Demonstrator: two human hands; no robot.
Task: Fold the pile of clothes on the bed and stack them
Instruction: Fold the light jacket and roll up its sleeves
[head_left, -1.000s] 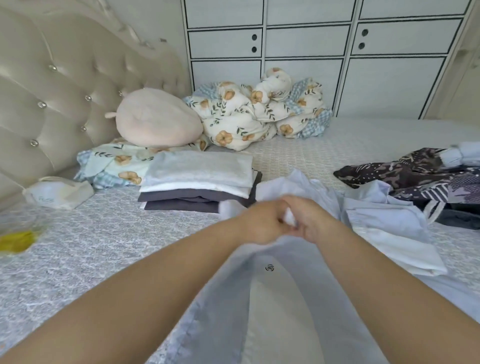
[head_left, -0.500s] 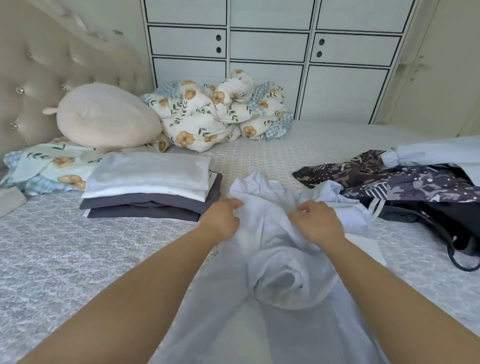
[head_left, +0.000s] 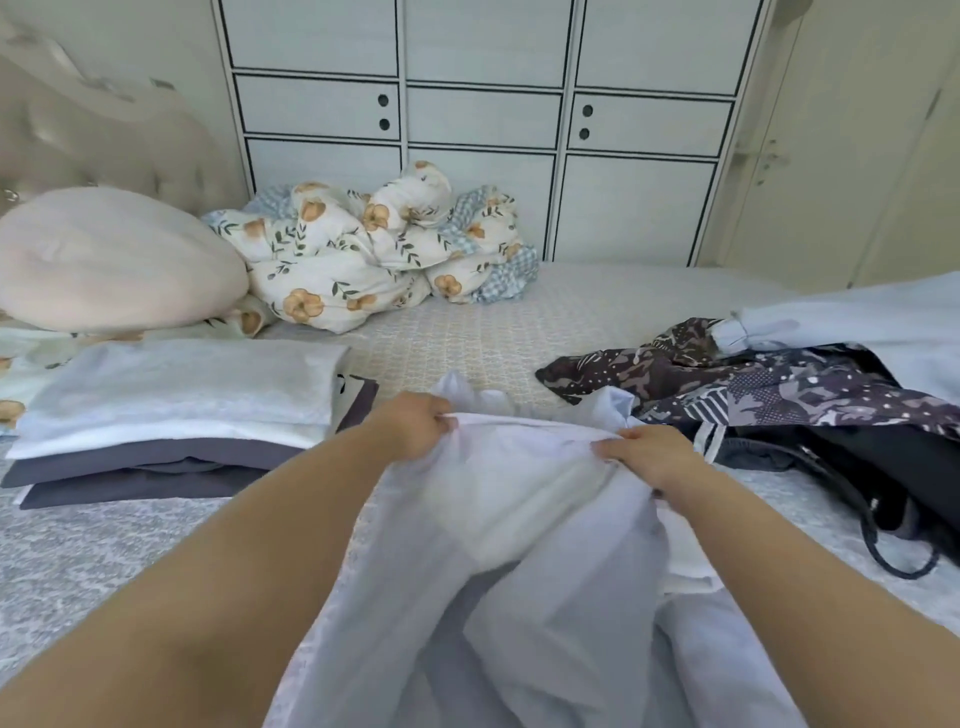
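Hands have spread apart, left hand (head_left: 415, 423) and right hand (head_left: 647, 452) pinching pale garment (head_left: 519, 499) between folded stack (head_left: 176, 410) and unfolded pile (head_left: 779, 384).

Left: folded stack (head_left: 176, 410) sits just beside the left hand (head_left: 415, 423).
Right: heap of dark clothes (head_left: 779, 395) and a black strap (head_left: 883, 540) lie near the right hand (head_left: 649, 452).
Ahead: bare bed (head_left: 467, 338) runs up to the floral quilt (head_left: 374, 249).

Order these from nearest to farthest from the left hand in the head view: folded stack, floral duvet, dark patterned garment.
1. Folded stack, just left of the left hand.
2. Dark patterned garment, to the right, past the right hand.
3. Floral duvet, far back by the cabinets.
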